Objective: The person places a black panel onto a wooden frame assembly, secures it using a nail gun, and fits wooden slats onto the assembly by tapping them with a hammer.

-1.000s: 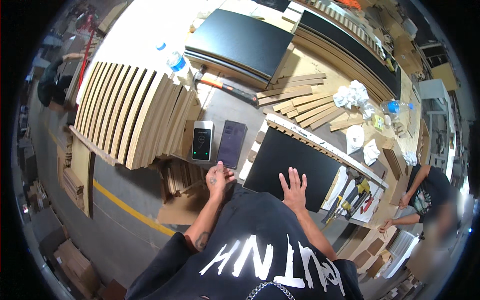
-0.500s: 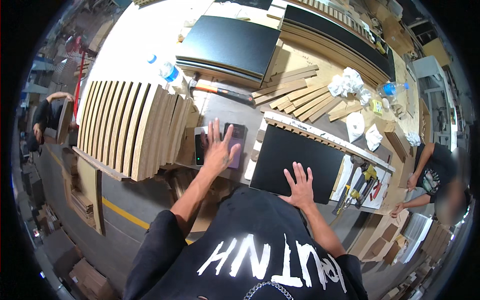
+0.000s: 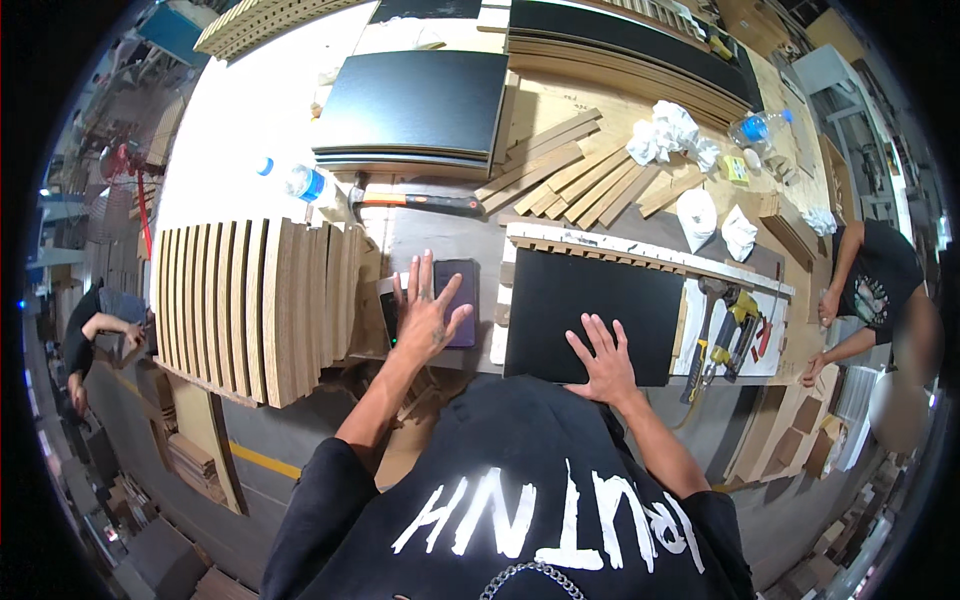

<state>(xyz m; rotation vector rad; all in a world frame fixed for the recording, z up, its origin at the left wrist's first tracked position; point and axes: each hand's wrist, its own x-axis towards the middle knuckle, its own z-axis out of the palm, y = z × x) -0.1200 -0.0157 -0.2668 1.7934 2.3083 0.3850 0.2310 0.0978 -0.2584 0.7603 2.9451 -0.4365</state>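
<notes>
With its fingers spread, my left hand (image 3: 425, 320) lies over a dark purple phone-like slab (image 3: 463, 300) and a light-edged device with a small green light (image 3: 388, 308). The hand partly covers both, and I cannot tell whether it touches them. My right hand (image 3: 606, 362) rests palm down, fingers apart, on the near edge of a flat black panel (image 3: 585, 295). Along the panel's far side runs a white-topped wooden strip (image 3: 650, 258) with a notched edge. Neither hand grips anything.
Upright boards (image 3: 215, 300) stand in a row at left. Beyond are a hammer (image 3: 420, 203), stacked black panels (image 3: 410, 100), loose wood slats (image 3: 600, 190), crumpled white paper (image 3: 665, 135) and water bottles (image 3: 303, 182). Tools (image 3: 735, 330) lie at right, near a co-worker's arms (image 3: 840, 270).
The whole view has turned and shifted slightly as my head moved. Both hands stay spread in nearly the same places. The co-worker at the far left has lowered their arms.
</notes>
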